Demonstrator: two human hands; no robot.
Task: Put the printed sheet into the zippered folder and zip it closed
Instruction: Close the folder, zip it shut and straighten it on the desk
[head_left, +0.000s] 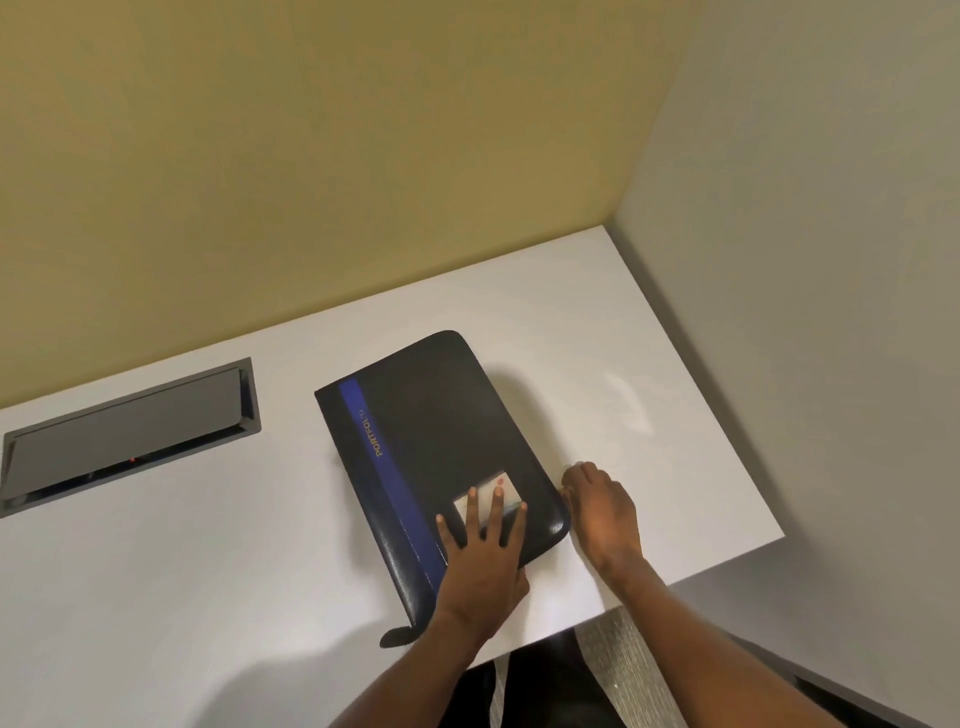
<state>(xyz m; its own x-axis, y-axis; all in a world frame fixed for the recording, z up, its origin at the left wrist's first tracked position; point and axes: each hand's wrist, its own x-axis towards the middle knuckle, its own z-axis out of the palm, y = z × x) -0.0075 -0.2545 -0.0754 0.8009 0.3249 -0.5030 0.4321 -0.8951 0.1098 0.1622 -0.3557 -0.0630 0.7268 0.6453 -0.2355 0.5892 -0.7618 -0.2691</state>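
Observation:
A black zippered folder (431, 441) with a blue stripe and the word PORTFOLIO lies closed and slanted on the white table (182, 545). My left hand (480, 561) presses flat on its near end, fingers spread over a small pale card window. My right hand (602, 512) is curled at the folder's near right corner, fingertips pinched at the edge where the zipper runs; the pull itself is hidden by the fingers. A short black tab (397, 636) sticks out at the folder's near left corner. No printed sheet is visible.
A grey flip-lid cable box (130, 431) is set into the table at the left. A tan wall stands behind and a grey wall to the right. The table's right edge (727, 441) is close to my right hand.

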